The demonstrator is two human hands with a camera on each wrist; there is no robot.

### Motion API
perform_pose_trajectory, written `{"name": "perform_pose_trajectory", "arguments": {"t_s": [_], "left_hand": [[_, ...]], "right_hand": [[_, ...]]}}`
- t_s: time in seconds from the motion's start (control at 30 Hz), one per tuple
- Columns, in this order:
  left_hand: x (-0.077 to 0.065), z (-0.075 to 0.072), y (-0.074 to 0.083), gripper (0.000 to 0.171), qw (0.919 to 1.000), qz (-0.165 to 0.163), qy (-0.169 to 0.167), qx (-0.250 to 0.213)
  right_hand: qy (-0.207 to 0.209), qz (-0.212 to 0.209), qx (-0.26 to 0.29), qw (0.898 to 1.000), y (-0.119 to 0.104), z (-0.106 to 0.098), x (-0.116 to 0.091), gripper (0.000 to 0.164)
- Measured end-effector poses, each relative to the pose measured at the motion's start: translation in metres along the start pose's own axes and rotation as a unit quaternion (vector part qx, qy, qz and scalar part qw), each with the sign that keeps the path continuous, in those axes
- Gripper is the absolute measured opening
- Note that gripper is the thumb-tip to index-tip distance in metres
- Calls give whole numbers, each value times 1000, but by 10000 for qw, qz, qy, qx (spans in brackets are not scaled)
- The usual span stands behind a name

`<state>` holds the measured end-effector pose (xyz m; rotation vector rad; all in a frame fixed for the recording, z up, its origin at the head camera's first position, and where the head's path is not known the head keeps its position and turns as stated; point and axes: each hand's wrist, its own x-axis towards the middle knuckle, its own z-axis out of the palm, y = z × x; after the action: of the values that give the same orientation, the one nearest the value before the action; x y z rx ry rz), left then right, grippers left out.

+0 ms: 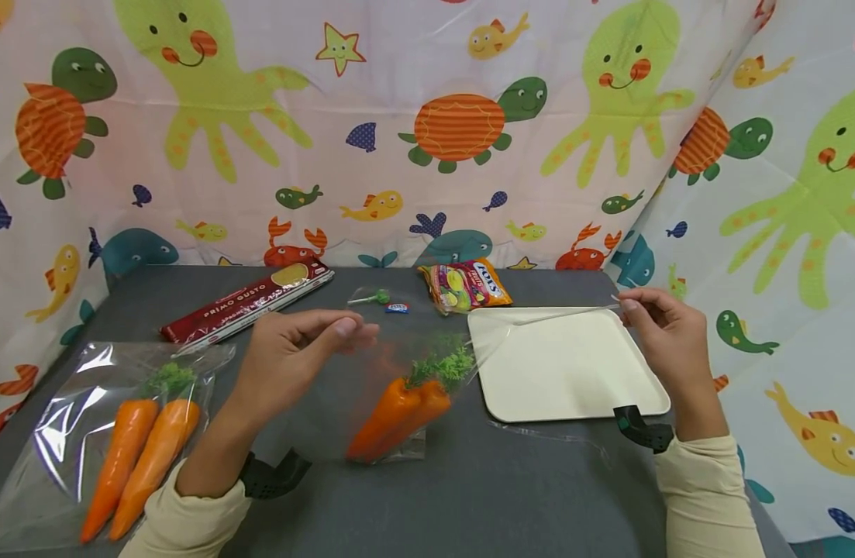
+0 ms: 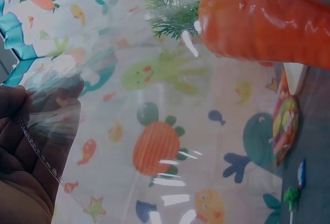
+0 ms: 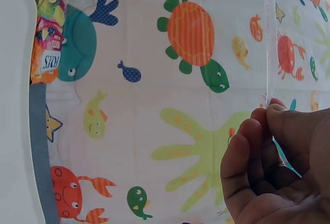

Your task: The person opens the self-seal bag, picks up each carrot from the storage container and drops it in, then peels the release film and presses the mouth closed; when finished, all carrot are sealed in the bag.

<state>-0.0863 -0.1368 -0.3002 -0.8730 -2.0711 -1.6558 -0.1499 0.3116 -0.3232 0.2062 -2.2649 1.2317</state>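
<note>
My left hand (image 1: pixel 294 356) pinches the edge of a clear plastic bag (image 2: pixel 103 146) between thumb and fingers. Orange carrots (image 1: pixel 406 411) with leafy green tops hang tilted inside this bag, over the middle of the table. Between the thumb and fingertips of my right hand (image 1: pixel 664 329) is the end of a thin clear strip (image 3: pixel 269 43) with faint pink lettering. It stretches from the bag side across to that hand, above a white tray (image 1: pixel 567 380). Another clear bag (image 1: pixel 57 442) with two carrots (image 1: pixel 137 457) lies flat at the left, beside my left forearm.
Toward the back lie a red Primo Gusto packet (image 1: pixel 249 302), a green lollipop (image 1: pixel 380 297), a small blue wrapped sweet (image 1: pixel 397 308) and an orange Fox's candy bag (image 1: pixel 465 285). Behind the dark table (image 1: pixel 469 511) hangs a curtain (image 1: pixel 371 77) printed with sea animals.
</note>
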Motion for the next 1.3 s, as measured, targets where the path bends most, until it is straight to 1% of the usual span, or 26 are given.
{"name": "perform_pose_trajectory", "arguments": {"t_s": [0.07,0.13,0.23,0.3,0.37,0.5,0.57,0.63,0.67,0.7,0.77,0.87,0.97,1.03,1.13,1.3], "left_hand": [[0,0,0,17,10000,4,5,9],[0,-1,1,17,10000,13,12,27],[0,-1,1,17,10000,15,8,58],[-1,-1,2,17,9999,-19,-6,102],[-1,0,2,18,9999,-37,-51,114],[-1,-1,3,19,9999,-37,-115,120],[-1,-3,4,20,9999,-40,-112,103],[-1,-3,4,20,9999,-52,-110,109],[-1,-3,4,20,9999,-61,-117,93],[0,-3,4,20,9999,-77,-130,75],[0,-3,3,20,9998,-96,-174,31],[1,-1,2,19,9997,-99,-226,1],[2,-1,1,19,9997,-76,-247,-20],[2,-1,1,19,9997,-64,-231,-57],[3,-1,2,20,9997,-70,-200,-95],[2,0,2,21,9997,-117,-186,-55]], "right_hand": [[-10,209,183,9996,1,-2,0,20],[-1,454,523,9976,4,-4,0,21],[26,721,1184,9903,7,-7,-1,19],[83,838,1441,9860,10,-7,-2,19],[174,1025,1448,9840,13,-8,-4,18],[375,1577,1291,9783,19,-14,-7,16],[358,1703,1464,9738,22,-17,-10,14],[155,1612,1632,9732,25,-20,-13,12],[-17,1511,1734,9732,26,-21,-14,11],[-227,1431,1817,9726,28,-21,-15,11],[-722,1282,1755,9734,30,-20,-17,11],[-1415,1145,1338,9741,32,-17,-22,14],[-1913,977,979,9717,33,-12,-30,18],[-2140,858,831,9695,34,-8,-36,19],[-2369,720,765,9658,35,-3,-46,20],[-2565,845,527,9614,36,3,-64,22]]}}
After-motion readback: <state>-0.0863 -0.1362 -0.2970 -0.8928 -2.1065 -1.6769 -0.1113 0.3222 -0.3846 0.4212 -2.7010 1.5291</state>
